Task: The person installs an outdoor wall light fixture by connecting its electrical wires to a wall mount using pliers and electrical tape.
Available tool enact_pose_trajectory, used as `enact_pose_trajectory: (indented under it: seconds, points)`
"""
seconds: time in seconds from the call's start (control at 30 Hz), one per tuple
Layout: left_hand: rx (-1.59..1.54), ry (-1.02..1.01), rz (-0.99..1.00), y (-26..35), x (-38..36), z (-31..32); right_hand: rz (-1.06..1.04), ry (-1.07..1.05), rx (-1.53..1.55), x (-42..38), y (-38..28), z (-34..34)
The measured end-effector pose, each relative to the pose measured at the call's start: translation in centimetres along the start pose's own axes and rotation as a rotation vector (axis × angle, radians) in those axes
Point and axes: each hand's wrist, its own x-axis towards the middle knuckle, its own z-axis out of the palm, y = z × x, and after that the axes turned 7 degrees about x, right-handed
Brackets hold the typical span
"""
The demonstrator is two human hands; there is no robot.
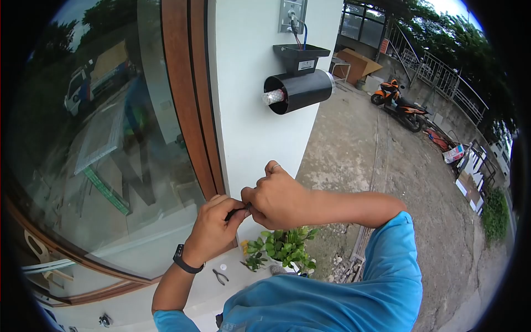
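My left hand [214, 224], with a black band on its wrist, pinches a small dark object [238, 212] in front of the wall. Against it, my right hand [278, 200] is closed with fingertips on the same dark piece; a ring shows on one finger. What exactly the piece is cannot be made out. Above both hands, a black cylindrical lamp [307, 91] hangs at the white wall, with a clear bulb at its left end. Its black bracket [301, 54] has wires running up to a metal wall box [292, 16].
Left of the wall is a wood-framed glass pane [127, 166]. Below my hands are a leafy potted plant [285, 246] and pliers [220, 276] on the pale ledge. An orange and black motorcycle [401, 105] stands on the concrete at right, near stacked items [470, 171].
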Motion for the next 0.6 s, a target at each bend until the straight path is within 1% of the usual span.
enact_pose_trajectory:
  seconds: [0.1, 0.13, 0.2, 0.3, 0.37, 0.43, 0.5, 0.53, 0.57, 0.6]
  points:
    - [0.015, -0.029, 0.015, 0.0, 0.3, -0.5, -0.025, 0.066, 0.038, -0.1, 0.4, 0.6]
    - [0.058, -0.027, 0.047, 0.1, 0.2, -0.7, -0.028, 0.087, 0.062, -0.1, 0.5, 0.8]
    - [0.139, -0.023, 0.108, 0.1, 0.1, -0.8, -0.026, 0.049, 0.132, 0.0, 0.6, 0.7]
    - [-0.086, -0.051, 0.024, -1.2, -1.2, 0.1, -0.052, 0.005, 0.244, 0.2, 0.9, 1.0]
    - [-0.138, -0.025, 0.038, -1.5, -3.0, 0.8, -0.081, -0.01, 0.357, 0.0, 0.0, 2.8]
    - [-0.149, 0.003, 0.018, -1.1, -6.3, 2.0, -0.096, -0.019, 0.517, -1.0, -1.2, 5.7]
    - [-0.215, -0.035, -0.106, -1.2, -10.9, 4.3, -0.107, -0.043, 0.645, -2.5, -1.9, 11.1]
    - [-0.28, -0.024, -0.194, -1.2, -13.4, 5.3, -0.071, -0.116, 0.646, -3.1, -2.6, 12.9]
    - [-0.308, 0.003, -0.284, -1.5, -15.4, 6.2, -0.043, -0.081, 0.753, -3.4, -3.2, 15.2]
    - [-0.344, 0.027, -0.371, -1.3, -17.4, 7.0, -0.02, -0.122, 0.807, -3.6, -4.0, 17.4]
